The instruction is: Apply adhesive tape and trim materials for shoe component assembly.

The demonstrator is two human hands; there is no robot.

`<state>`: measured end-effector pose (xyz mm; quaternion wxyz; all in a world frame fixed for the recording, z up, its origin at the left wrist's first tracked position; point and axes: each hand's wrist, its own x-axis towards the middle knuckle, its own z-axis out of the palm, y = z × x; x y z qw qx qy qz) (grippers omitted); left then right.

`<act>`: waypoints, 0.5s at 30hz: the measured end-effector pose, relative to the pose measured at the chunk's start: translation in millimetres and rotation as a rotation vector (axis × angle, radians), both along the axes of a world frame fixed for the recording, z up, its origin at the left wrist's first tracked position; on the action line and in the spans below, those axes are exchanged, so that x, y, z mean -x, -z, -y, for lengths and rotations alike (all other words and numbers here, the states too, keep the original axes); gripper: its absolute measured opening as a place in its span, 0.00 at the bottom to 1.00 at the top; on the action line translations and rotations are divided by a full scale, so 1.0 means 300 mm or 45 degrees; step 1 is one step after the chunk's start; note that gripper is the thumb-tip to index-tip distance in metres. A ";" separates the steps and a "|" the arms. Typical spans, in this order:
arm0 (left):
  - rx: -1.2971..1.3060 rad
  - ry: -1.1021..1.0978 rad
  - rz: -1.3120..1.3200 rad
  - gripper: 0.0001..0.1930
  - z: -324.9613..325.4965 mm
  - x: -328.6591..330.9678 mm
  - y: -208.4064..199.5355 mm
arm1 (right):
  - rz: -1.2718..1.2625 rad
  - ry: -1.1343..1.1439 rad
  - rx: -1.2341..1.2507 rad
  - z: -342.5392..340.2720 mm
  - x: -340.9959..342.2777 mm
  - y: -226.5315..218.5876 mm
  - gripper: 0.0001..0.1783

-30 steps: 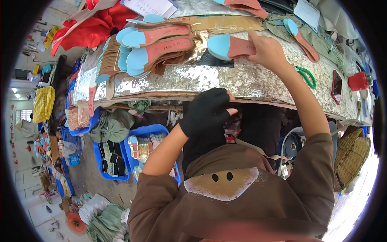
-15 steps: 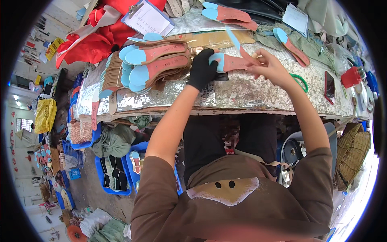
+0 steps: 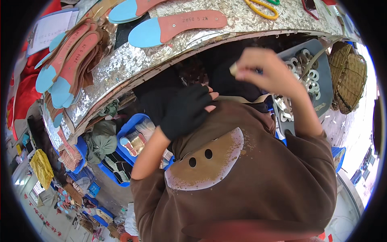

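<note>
My left hand [image 3: 187,111], in a black glove with bare fingertips, rests over my lap. Its fingers are loosely bent and apart, with nothing seen between them. Above my lap, in front of the bench edge, my right hand [image 3: 264,68] is blurred, its fingers curled in a pinch. A small cream-coloured piece [image 3: 233,69] shows at its fingertips; I cannot make out its kind. On the bench, away from both hands, lies a blue-and-red insole [image 3: 189,23] with another insole [image 3: 125,11] behind it.
Stacked insoles [image 3: 76,60] stand at the bench's left end. A yellow loop handle [image 3: 262,9] lies at the bench's far side. To my right are a grey bin [image 3: 328,76] of white rings and a wicker basket [image 3: 348,76]. Blue crates [image 3: 131,121] stand at lower left.
The view has tilted down toward my lap. Both hands have left the bench and come back over my lap. The insole my right hand held has been let go.
</note>
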<state>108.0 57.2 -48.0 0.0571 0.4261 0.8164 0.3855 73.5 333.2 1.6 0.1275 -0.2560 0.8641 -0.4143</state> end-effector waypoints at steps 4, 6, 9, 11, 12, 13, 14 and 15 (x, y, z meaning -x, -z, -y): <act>0.025 -0.037 0.149 0.14 -0.119 -0.043 0.187 | -0.052 -0.056 -0.369 -0.067 -0.242 0.148 0.12; 0.024 -0.018 0.269 0.13 -0.186 -0.042 0.203 | -0.045 0.039 -0.723 -0.085 -0.310 0.177 0.11; -0.172 0.102 0.244 0.13 -0.277 -0.025 0.151 | 0.160 0.146 -0.702 -0.147 -0.335 0.209 0.09; -0.220 0.079 0.174 0.14 -0.313 -0.014 0.143 | 0.278 0.233 -0.440 -0.157 -0.282 0.177 0.07; -0.235 0.020 0.131 0.14 -0.324 -0.010 0.138 | 0.278 0.284 -0.292 -0.149 -0.268 0.149 0.08; -0.246 0.021 0.373 0.14 -0.336 0.002 0.137 | 0.332 0.260 -0.165 -0.146 -0.238 0.137 0.09; -0.238 0.035 0.621 0.13 -0.330 -0.002 0.143 | 0.358 0.252 -0.096 -0.135 -0.211 0.109 0.13; -0.329 -0.003 0.834 0.12 -0.303 -0.013 0.185 | 0.246 0.269 -0.214 -0.114 -0.187 0.068 0.17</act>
